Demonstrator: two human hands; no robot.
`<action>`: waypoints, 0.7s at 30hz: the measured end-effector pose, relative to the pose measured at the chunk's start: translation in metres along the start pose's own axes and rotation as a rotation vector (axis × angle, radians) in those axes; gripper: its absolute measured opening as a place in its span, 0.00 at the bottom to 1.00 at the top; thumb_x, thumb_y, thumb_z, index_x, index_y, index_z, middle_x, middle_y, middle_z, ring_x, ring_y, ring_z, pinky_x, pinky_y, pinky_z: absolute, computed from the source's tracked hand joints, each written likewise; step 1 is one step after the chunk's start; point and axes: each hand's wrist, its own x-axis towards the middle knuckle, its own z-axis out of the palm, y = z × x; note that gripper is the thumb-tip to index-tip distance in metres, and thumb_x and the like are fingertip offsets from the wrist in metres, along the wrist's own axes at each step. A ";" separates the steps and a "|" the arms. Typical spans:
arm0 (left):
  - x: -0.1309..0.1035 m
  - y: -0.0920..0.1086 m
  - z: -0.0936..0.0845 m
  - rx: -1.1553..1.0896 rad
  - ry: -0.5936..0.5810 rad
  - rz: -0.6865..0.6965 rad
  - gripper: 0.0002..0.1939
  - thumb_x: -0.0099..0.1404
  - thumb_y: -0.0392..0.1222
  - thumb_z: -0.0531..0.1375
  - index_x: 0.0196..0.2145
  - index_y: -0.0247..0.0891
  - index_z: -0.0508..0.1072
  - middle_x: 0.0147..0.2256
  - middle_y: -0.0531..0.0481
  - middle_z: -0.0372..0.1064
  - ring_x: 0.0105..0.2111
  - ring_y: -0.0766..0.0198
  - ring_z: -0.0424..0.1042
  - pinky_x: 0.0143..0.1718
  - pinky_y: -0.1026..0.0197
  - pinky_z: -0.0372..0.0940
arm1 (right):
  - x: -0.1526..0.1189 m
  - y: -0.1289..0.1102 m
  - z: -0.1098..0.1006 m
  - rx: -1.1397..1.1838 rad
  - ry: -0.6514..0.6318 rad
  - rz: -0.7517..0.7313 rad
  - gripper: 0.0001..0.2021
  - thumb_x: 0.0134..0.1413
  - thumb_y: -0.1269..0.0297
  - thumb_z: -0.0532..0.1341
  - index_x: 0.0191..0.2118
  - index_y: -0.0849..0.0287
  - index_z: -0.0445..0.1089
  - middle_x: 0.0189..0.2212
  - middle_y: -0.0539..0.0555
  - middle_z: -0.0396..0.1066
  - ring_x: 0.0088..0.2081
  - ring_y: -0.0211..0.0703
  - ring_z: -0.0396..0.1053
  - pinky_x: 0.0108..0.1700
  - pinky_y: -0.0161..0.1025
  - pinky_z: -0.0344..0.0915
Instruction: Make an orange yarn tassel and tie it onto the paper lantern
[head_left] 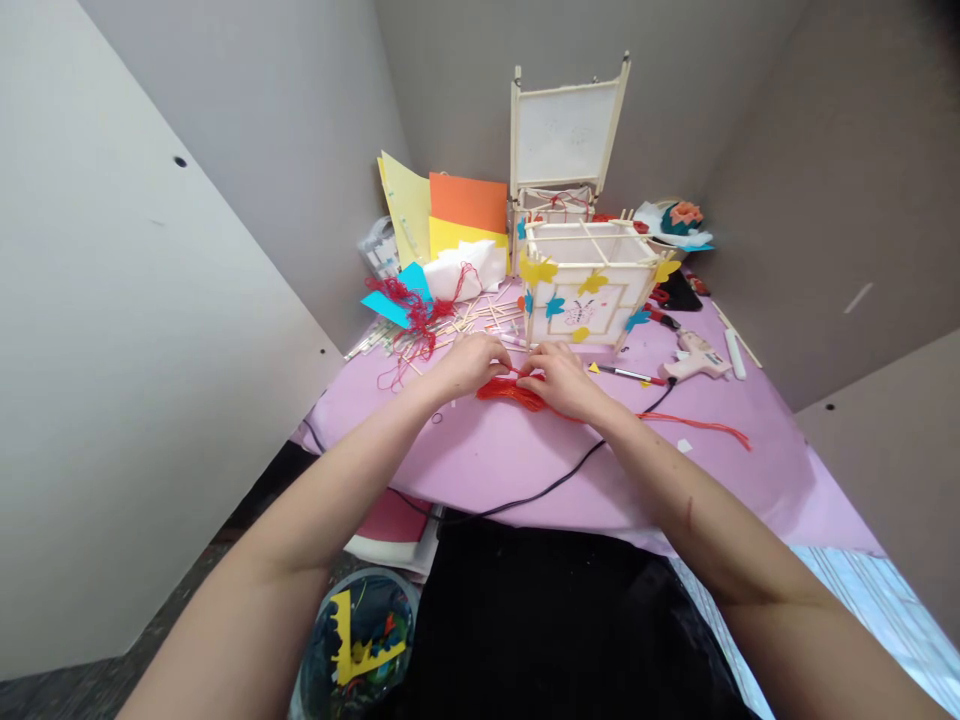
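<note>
A bundle of red-orange string (511, 393) lies on the pink tablecloth in front of me. Both hands meet over its upper edge. My left hand (480, 362) pinches a strand at the bundle's left part. Close beside it, my right hand (561, 380) has its fingers bent and pressed onto the string, also closed. Loose red-orange ends (709, 427) trail out to the right past my right forearm. Just behind my hands stands a white lantern-like box frame (581, 300) of thin sticks, with yellow and blue paper shapes on its sides.
Left of the frame lie tangled red thread (420, 312), thin wooden sticks (480, 318) and coloured paper (468, 205). A glue gun (697, 357) and a pen (628, 374) are at right. A black cable (540, 495) crosses the table front. A bin (307, 655) stands below left.
</note>
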 end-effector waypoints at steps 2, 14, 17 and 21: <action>0.000 0.000 -0.007 0.046 -0.028 -0.010 0.11 0.63 0.36 0.56 0.35 0.39 0.79 0.37 0.47 0.77 0.40 0.57 0.71 0.43 0.56 0.56 | -0.001 0.002 0.001 -0.028 0.014 0.029 0.08 0.57 0.61 0.60 0.33 0.55 0.76 0.40 0.56 0.69 0.48 0.53 0.61 0.48 0.47 0.56; -0.017 -0.012 0.009 0.257 -0.014 0.025 0.15 0.68 0.37 0.52 0.39 0.41 0.79 0.39 0.44 0.75 0.41 0.54 0.70 0.41 0.52 0.53 | -0.011 0.009 0.001 -0.114 0.042 0.048 0.07 0.54 0.63 0.60 0.32 0.55 0.75 0.40 0.57 0.69 0.48 0.54 0.59 0.45 0.47 0.55; -0.025 -0.012 0.011 0.292 -0.039 0.015 0.16 0.67 0.36 0.51 0.42 0.41 0.78 0.41 0.43 0.74 0.43 0.52 0.69 0.41 0.51 0.54 | -0.014 0.007 0.000 -0.150 0.022 0.062 0.07 0.54 0.63 0.60 0.33 0.56 0.76 0.40 0.57 0.69 0.47 0.53 0.60 0.44 0.45 0.55; -0.037 -0.010 0.003 0.287 -0.044 -0.054 0.22 0.64 0.30 0.49 0.51 0.40 0.73 0.48 0.42 0.70 0.49 0.51 0.66 0.44 0.50 0.56 | -0.018 0.005 -0.001 -0.159 0.002 0.074 0.07 0.55 0.61 0.60 0.33 0.55 0.76 0.40 0.56 0.69 0.47 0.53 0.60 0.43 0.45 0.55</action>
